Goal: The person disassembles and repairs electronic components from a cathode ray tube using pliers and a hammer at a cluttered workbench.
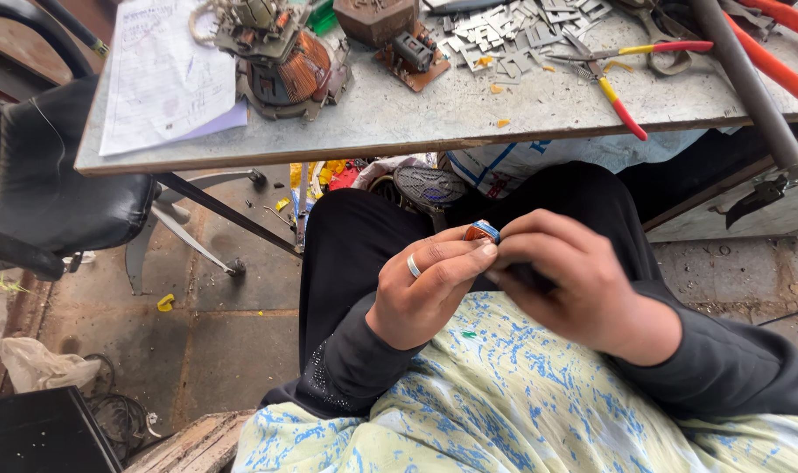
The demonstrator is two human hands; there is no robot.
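Over the lap, below the desk [434, 114] edge: left hand [421, 293], ring on one finger, and right hand [574, 280], fingers of both pressed together, pinching a small coil [481, 231] wound in copper and blue. Only its top shows; the rest is hidden by fingertips. A dark part under the right hand is hard to make out. On the desk: large copper-wound transformer [281, 61], smaller unit [409, 52], heap of grey metal laminations [513, 31], red-and-yellow pliers [613, 92], a written sheet of paper [162, 74]. Orange handles [771, 52] cut off top right. Black chair [44, 184] at left, partly out of frame.
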